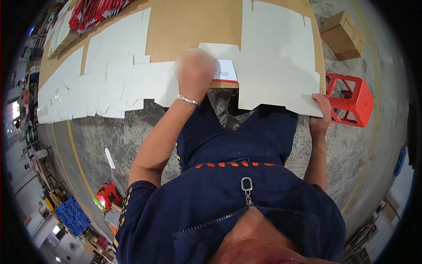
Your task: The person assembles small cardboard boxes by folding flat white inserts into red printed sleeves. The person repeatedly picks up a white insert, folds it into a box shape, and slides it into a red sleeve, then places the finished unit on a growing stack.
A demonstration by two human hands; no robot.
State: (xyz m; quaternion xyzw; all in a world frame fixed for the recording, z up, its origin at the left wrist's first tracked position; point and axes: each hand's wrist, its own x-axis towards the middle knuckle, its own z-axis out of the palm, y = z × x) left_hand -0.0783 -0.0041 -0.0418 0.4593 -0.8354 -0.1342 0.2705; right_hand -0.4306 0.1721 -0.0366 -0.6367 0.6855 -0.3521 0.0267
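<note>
My right hand [321,112] grips the near right corner of a large flat white cardboard sheet [279,66], with part of the hand on top of it and the rest around its edge. My left hand [196,72] is over the middle of the work surface, a silver bracelet at its wrist. It looks smeared, so its fingers cannot be made out. Close beside it lies a white printed card or booklet [226,71] with a red near edge. More notched white cardboard sheets [105,86] overlap to the left.
Brown board [193,26] shows beneath the sheets. Red-and-white folded pieces [90,15] are stacked at the far left. On the floor at right are a red plastic stool [354,101] and a brown carton [343,35]. A blue plastic pallet [72,215] stands at lower left.
</note>
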